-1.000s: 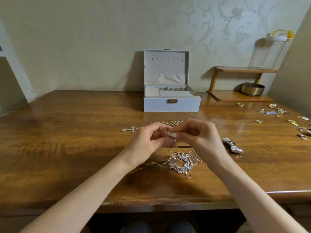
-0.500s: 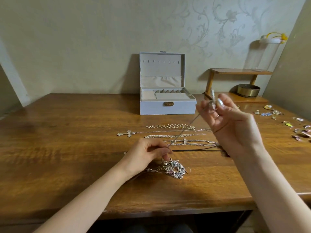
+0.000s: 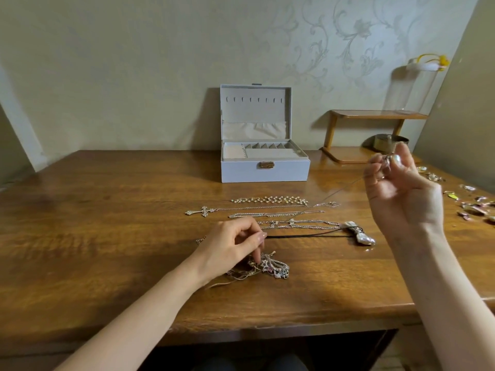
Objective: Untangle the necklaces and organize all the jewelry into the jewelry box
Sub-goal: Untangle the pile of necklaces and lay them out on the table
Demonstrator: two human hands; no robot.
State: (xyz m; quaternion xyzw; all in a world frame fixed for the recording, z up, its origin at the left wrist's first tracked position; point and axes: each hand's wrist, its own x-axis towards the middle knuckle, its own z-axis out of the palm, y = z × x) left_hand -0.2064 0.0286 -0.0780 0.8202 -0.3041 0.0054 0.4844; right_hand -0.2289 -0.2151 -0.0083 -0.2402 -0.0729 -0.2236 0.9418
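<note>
Silver-toned, a thin chain was stretched between both hands: its upper end was pinched by the raised right hand, its lower part by the curled left hand, one finger of which was laid on the tangled necklaces. The open jewelry box was set behind on the table.

The table was warm brown with dark wavy grain. The box was pale grey outside, cream inside, with a brass clasp. The wall was dull beige with faint floral scrolls (paler than their ground). The cross, chain and tangle were silver, the tangle flecked with pink; the cord was black; the tin gold.
</note>
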